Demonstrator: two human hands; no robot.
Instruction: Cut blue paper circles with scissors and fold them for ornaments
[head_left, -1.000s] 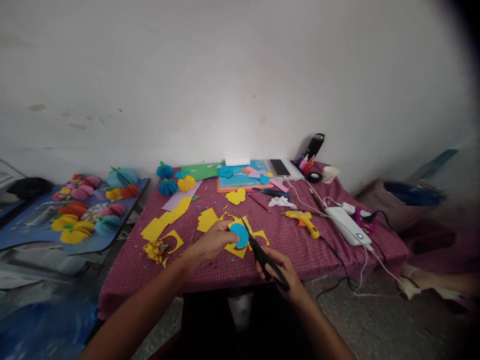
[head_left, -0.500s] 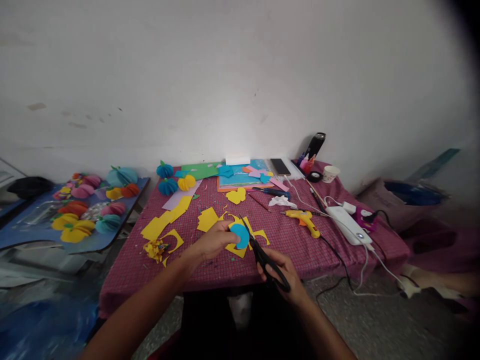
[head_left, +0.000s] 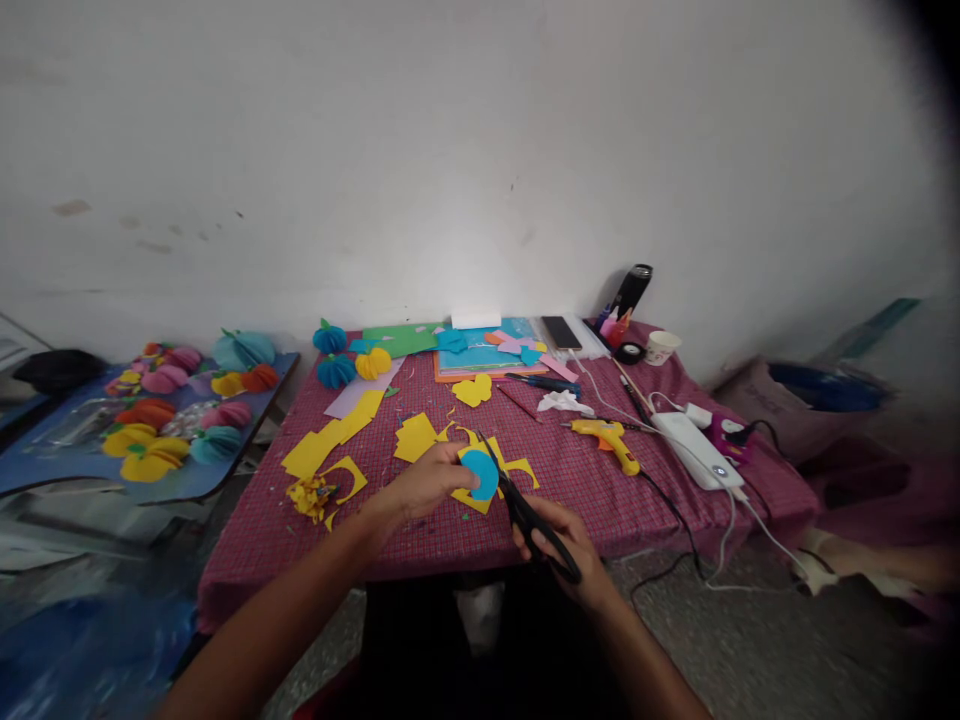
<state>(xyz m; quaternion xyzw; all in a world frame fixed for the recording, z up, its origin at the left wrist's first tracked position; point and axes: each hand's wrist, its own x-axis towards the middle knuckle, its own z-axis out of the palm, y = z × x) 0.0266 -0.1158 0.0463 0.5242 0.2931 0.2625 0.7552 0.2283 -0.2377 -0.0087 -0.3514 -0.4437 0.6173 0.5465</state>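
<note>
My left hand (head_left: 431, 482) pinches a blue paper circle (head_left: 481, 474) and a yellow sheet (head_left: 474, 503) that shows beneath it, thumb on top. In my right hand (head_left: 564, 541) is a pair of black-handled scissors (head_left: 528, 516), its blades pointing away from me along the circle's right edge. How far the blades are apart is hard to make out. Yellow offcuts with curved cuts (head_left: 523, 470) lie just beyond and beside the hands. Left of them are a yellow strip (head_left: 319, 449) and a crumpled yellow paper bunch (head_left: 309, 497).
A yellow glue gun (head_left: 609, 437) and a white power bank-like box (head_left: 699, 452) with cables lie on the right. At the back are a phone (head_left: 561, 333), a paper cup (head_left: 661, 347) and a black flask (head_left: 631, 290). Paper pumpkins (head_left: 155, 455) cover the blue side table.
The scissors have shifted very slightly against the edge of the blue circle, their blades looking closer together. Both hands keep nearly the same place and hold.
</note>
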